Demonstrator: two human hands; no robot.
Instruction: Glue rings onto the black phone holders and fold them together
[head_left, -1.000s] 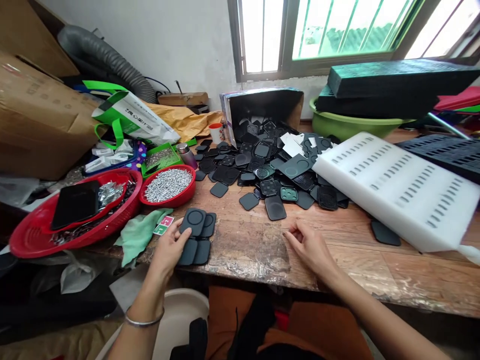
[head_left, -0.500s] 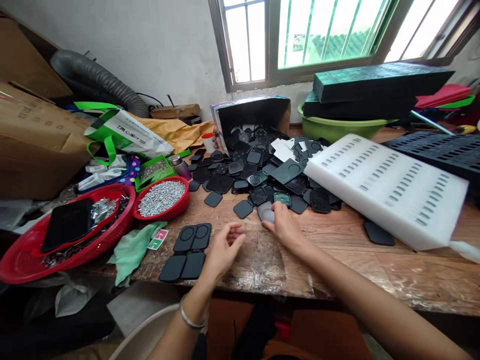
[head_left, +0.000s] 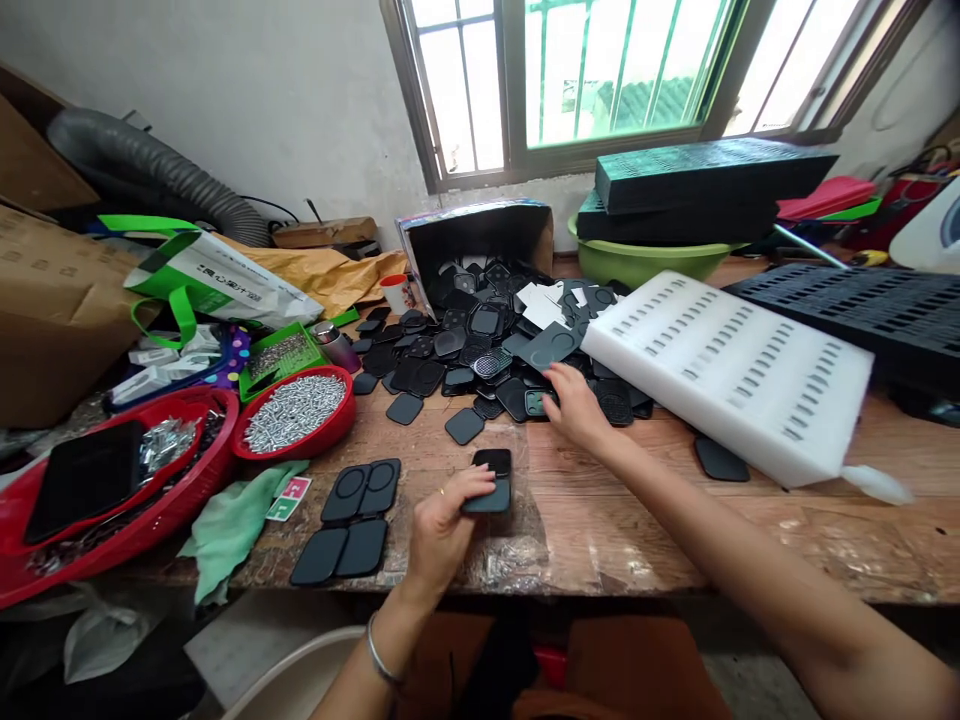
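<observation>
Head view: dark, round-cornered plate (head_left: 493,496) in grip of left hand (head_left: 444,520); right hand (head_left: 577,408), grip unclear.

A crumpled mint-green cloth (head_left: 234,518) is draped over the wooden bench's (head_left: 577,525) front edge; a round lime-green plastic basin (head_left: 652,263) is set toward its back edge.

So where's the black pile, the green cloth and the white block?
Black pile (head_left: 486,320), head view, on its middle.
Green cloth (head_left: 234,518), head view, on its middle.
White block (head_left: 735,362), head view, on its top face.
</observation>
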